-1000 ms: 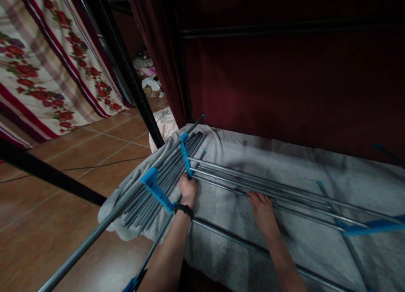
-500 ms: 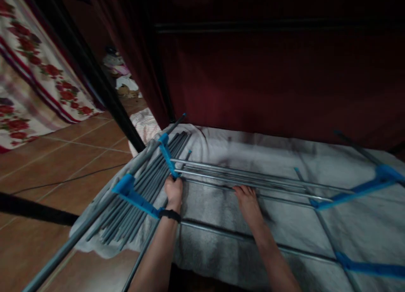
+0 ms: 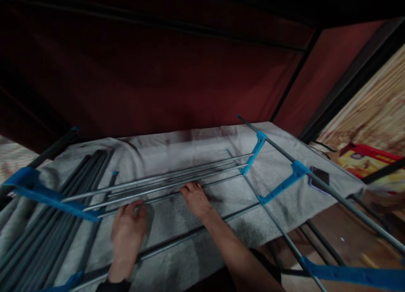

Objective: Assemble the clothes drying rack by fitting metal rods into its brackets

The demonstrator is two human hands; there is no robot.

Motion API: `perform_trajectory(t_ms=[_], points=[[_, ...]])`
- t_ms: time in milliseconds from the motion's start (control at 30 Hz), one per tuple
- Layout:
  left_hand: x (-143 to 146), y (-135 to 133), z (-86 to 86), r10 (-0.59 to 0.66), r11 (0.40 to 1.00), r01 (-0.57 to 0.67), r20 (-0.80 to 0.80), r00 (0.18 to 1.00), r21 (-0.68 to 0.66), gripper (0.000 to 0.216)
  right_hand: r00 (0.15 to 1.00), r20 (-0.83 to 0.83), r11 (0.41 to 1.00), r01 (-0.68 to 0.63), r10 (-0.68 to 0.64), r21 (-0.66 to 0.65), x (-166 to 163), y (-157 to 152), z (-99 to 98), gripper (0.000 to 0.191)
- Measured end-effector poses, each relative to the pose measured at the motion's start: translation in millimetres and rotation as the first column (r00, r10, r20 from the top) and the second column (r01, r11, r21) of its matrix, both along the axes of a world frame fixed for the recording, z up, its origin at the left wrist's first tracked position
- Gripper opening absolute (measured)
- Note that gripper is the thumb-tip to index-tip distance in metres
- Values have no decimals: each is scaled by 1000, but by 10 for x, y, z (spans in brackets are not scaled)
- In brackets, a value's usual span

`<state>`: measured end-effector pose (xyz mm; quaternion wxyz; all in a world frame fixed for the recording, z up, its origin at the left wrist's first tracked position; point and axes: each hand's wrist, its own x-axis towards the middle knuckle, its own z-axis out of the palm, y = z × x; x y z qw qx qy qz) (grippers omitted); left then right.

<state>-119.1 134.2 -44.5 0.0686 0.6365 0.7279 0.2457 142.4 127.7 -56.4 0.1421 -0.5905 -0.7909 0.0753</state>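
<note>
Along one metal rod (image 3: 164, 198), both hands (image 3: 128, 229) (image 3: 196, 200) rest loosely curled.

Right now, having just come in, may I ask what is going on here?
A person has both bare hands at a metal frame with blue brackets, over a grey cloth. The right hand touches a thin rod; the left hand is at the same rod, its grip unclear. Separate grey rods lie side by side at left.
</note>
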Motion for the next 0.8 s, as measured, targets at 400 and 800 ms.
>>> perform_trajectory(t_ms=[400, 800], points=[[414, 357, -81, -461, 884, 409, -280, 842, -224, 44, 982, -142, 989, 135, -127, 53, 200, -112, 174, 32], [459, 299, 12, -469, 883, 426, -308, 828, -199, 51, 441, -134, 436, 898, -888, 65, 1617, -411, 94, 35]])
